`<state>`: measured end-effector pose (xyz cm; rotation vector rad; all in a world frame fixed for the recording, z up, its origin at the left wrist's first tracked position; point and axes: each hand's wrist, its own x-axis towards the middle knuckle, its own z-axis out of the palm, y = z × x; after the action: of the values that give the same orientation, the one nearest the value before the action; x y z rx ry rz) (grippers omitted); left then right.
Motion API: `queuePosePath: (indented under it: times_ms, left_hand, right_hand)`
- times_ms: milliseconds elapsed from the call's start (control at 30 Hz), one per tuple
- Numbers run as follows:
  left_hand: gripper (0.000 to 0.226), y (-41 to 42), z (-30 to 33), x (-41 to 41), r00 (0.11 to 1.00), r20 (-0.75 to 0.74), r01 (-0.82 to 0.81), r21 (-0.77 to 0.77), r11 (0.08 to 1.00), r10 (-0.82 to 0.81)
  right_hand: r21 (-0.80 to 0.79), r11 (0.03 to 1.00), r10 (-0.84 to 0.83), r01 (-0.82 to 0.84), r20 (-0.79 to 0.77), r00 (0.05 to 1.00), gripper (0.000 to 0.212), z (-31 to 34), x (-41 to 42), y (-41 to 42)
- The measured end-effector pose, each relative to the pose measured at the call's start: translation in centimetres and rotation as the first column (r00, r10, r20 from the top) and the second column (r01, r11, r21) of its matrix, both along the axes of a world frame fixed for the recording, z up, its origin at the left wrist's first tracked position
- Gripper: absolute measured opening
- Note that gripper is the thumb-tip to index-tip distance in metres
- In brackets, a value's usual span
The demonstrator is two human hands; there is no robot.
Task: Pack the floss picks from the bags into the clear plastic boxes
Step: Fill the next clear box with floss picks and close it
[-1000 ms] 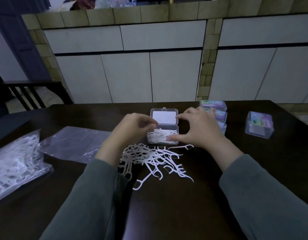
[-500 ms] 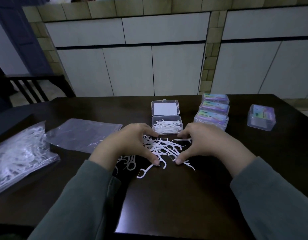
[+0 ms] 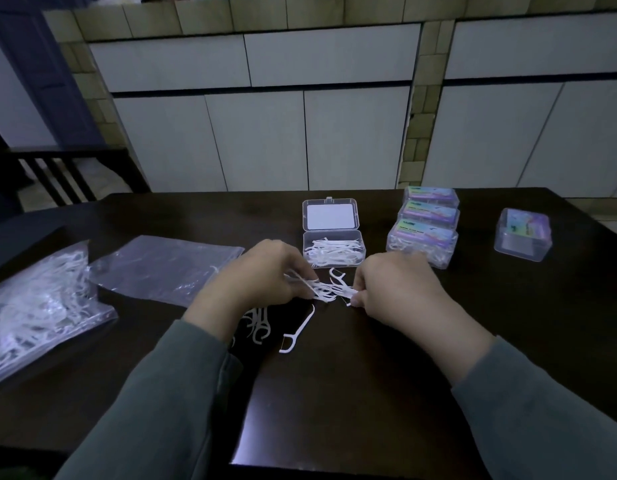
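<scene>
Head view, looking down at a dark table [image 3: 352,393] in dim light. Both hands meet just in front of an open clear box [image 3: 333,252]. The left hand [image 3: 262,275] and the right hand [image 3: 393,289] each have fingers curled around opposite ends of a small bundle of floss picks [image 3: 326,289], pinching it between them just above the table. The box lies just beyond the bundle, its lid [image 3: 331,214] flipped back flat, its tray already partly filled with white picks.

A few loose picks [image 3: 298,329] lie on the table under and just beside the left wrist. At far left sits a full bag of picks [image 3: 36,306]; next to it lies a flat, seemingly empty bag [image 3: 168,268]. To the right of the open box stand 3 closed, filled boxes [image 3: 426,230] in a row, with 1 more labelled box [image 3: 523,233] well apart at far right.

The picks look very light, thin and stiff, with hooked heads that probably tangle and snag on each other. Judging by this, they handle best gathered parallel and held by the handle ends, as a bundle; single ones would likely slip or scatter.

The closed boxes carry colourful purple and teal labels, but the writing is too small and blurred to read.
</scene>
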<state>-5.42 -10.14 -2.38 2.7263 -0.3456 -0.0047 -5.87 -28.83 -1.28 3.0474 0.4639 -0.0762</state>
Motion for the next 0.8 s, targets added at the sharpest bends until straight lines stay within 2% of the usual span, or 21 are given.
queuePosePath:
  times_ms: [133, 233, 467, 633, 800]
  left_hand:
    - [0.022, 0.2, -0.4, 0.3, 0.996, 0.085, 0.000, 0.004, 1.000, 0.000]
    - [0.020, 0.1, -0.4, 0.2, 0.985, 0.164, 0.042, 0.013, 0.999, -0.043]
    - [0.023, 0.3, -0.3, 0.1, 0.965, 0.260, -0.014, -0.021, 1.000, 0.019]
    - [0.021, 1.2, -0.2, 0.3, 0.939, 0.328, -0.061, -0.139, 0.988, 0.104]
    - [0.013, 1.8, 0.3, -0.2, 0.898, 0.409, -0.027, -0.316, 0.949, 0.162]
  right_hand:
    - [-0.087, 0.996, 0.029, -0.025, 0.049, 0.998, 0.026, -0.5, -0.2, 0.5]
    - [-0.068, 0.997, 0.038, -0.032, 0.100, 0.994, 0.019, -0.9, -0.1, 0.6]
    - [0.091, 0.995, 0.009, -0.027, 0.192, 0.981, 0.015, -0.3, 0.1, 0.0]
    - [0.281, 0.958, -0.029, -0.062, 0.308, 0.951, 0.017, 0.1, 0.4, -1.0]
    - [0.364, 0.924, -0.053, -0.115, 0.421, 0.905, 0.017, 0.2, 0.1, -1.2]
